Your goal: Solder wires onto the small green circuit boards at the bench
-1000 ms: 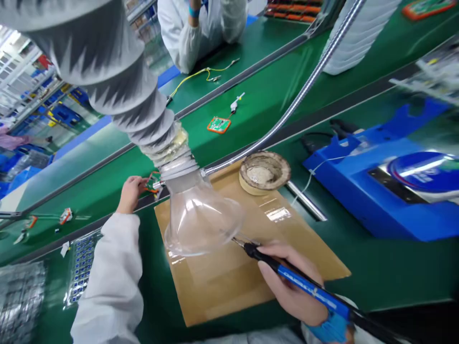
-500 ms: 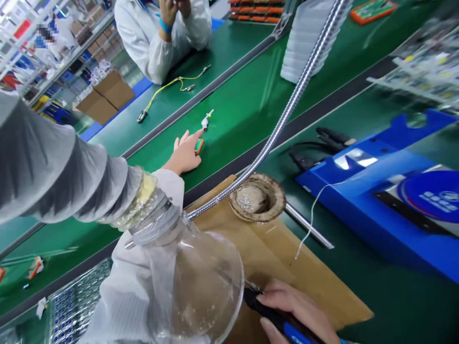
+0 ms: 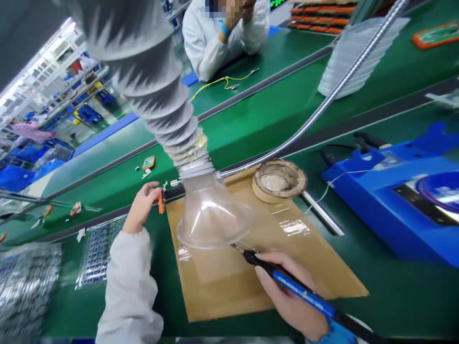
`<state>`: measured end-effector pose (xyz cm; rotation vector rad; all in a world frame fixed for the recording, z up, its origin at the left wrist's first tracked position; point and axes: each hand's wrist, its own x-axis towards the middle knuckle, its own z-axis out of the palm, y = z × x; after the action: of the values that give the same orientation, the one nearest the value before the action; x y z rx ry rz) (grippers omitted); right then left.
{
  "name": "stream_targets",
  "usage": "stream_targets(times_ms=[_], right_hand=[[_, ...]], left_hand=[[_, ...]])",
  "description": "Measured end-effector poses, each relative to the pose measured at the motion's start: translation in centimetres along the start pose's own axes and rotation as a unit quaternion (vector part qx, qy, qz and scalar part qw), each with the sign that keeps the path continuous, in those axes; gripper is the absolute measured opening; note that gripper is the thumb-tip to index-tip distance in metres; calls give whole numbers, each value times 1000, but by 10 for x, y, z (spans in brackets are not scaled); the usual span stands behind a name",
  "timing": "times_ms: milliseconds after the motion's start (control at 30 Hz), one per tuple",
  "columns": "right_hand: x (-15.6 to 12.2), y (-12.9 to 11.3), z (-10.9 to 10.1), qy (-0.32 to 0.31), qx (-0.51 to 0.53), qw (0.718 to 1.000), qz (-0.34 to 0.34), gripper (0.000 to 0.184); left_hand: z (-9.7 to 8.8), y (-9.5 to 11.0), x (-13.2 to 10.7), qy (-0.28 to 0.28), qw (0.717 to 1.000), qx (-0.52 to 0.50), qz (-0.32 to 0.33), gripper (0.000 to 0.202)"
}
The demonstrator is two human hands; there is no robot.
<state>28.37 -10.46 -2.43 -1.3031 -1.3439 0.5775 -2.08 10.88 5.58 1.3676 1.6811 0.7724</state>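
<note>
My left hand (image 3: 141,206) pinches a small orange-edged circuit board (image 3: 161,201) on edge, just left of the brown cardboard mat (image 3: 258,267). My right hand (image 3: 290,294) grips a blue-and-black soldering iron (image 3: 287,282) like a pen, its tip resting on the mat under the rim of a clear funnel hood (image 3: 211,217). The hood hangs from a grey ribbed extraction hose (image 3: 158,86) that hides part of the mat's far side.
A worn round tip-cleaner dish (image 3: 279,180) sits at the mat's far corner beside a flexible metal tube (image 3: 322,102). A blue soldering station (image 3: 405,196) stands right. Component trays (image 3: 96,248) lie left. Another orange board (image 3: 148,162) rides the green conveyor. A person in white (image 3: 225,33) leans opposite.
My left hand has drawn back from the conveyor to the mat's left edge, carrying the orange board. The view has swung down and left; the soldering iron stays over the mat.
</note>
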Motion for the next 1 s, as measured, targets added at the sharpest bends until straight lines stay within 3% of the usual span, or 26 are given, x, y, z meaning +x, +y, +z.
stream_targets(times_ms=[67,133,267,433,533,633,733,800,900,1000], right_hand=[[-2,1,6,-11,4,1000,28,9],[-2,3,12,-18,5,999,37,12],[-1,7,20,-5,1,1000,27,15],[-5,12,17,57,3,998,24,19],[-9,14,17,85,-10,996,22,20],[-12,18,17,94,-24,995,21,24],[-14,24,15,91,-10,995,44,30],[-15,24,15,91,-4,993,71,32],[-15,14,17,94,-20,990,102,29],[-12,3,21,58,-57,994,67,26]], left_hand=[[-13,-24,-41,-21,996,-56,-65,59],[-8,-42,-72,-32,991,-90,-94,56],[33,-53,-106,-13,991,-120,-50,49],[83,-48,-134,-83,993,65,52,35],[98,-48,-147,-95,969,191,121,30],[103,-49,-149,-17,938,284,196,29],[105,-50,-147,27,905,348,245,48],[106,-52,-149,-20,885,363,291,56],[111,-57,-157,-100,843,358,387,46],[111,-61,-166,-121,821,352,433,41]])
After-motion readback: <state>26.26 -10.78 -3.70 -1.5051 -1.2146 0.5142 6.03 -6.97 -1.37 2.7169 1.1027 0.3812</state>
